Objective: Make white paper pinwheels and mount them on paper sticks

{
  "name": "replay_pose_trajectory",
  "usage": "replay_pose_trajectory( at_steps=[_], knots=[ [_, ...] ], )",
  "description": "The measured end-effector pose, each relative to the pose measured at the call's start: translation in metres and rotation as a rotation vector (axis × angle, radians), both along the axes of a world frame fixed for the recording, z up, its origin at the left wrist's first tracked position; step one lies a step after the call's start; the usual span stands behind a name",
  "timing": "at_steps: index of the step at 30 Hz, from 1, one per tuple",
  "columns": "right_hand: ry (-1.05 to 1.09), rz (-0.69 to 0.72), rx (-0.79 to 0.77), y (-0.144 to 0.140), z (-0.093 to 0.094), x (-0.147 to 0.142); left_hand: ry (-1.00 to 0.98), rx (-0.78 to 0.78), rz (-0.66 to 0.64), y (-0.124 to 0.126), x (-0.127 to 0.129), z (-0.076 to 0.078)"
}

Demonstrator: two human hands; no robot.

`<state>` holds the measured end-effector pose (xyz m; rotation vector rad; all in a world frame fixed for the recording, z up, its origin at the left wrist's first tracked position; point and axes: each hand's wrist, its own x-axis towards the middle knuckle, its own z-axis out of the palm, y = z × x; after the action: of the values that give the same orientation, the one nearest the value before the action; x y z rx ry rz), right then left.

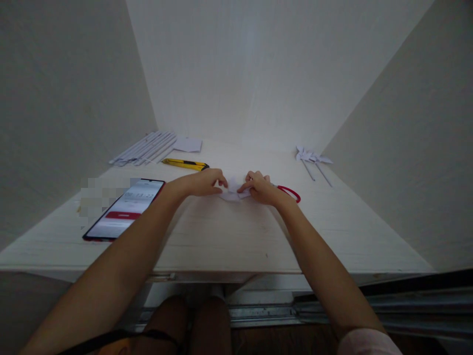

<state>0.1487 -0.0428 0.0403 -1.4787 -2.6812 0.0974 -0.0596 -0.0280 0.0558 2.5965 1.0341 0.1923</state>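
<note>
The right hand point(260, 188) touches folded white paper point(232, 187), the left hand point(205, 182) at its edge.

There are two hands, one left hand point(207, 182) and one right hand point(260, 187). I count one phone point(127, 209), one yellow cutter point(185, 163), one red handle point(297, 198), one bench point(221, 241) and two thin sticks point(308, 170) with paper blades point(300, 154). The paper rolls point(148, 148) are many, too squashed together to count.

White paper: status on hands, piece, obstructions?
Left hand at paper's left edge, right hand on its right; grips unclear. White paper on tabletop, between hands. Yellow cutter, red handle close by; neither covers paper.
</note>
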Motion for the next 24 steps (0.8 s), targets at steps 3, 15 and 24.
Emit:
replay_pose_trajectory(
  at_steps=[3, 15, 24],
  knots=[
    [0.001, -0.002, -0.014, 0.000, 0.000, 0.000, 0.022, -0.033, 0.105, 0.009, -0.010, -0.007],
    [0.056, -0.011, -0.031, 0.002, -0.002, 0.000, 0.214, 0.071, 0.088, 0.001, 0.007, -0.016],
    [0.045, 0.001, -0.029, 0.003, -0.003, 0.003, -0.024, -0.190, 0.219, -0.001, 0.011, -0.008]
  ],
)
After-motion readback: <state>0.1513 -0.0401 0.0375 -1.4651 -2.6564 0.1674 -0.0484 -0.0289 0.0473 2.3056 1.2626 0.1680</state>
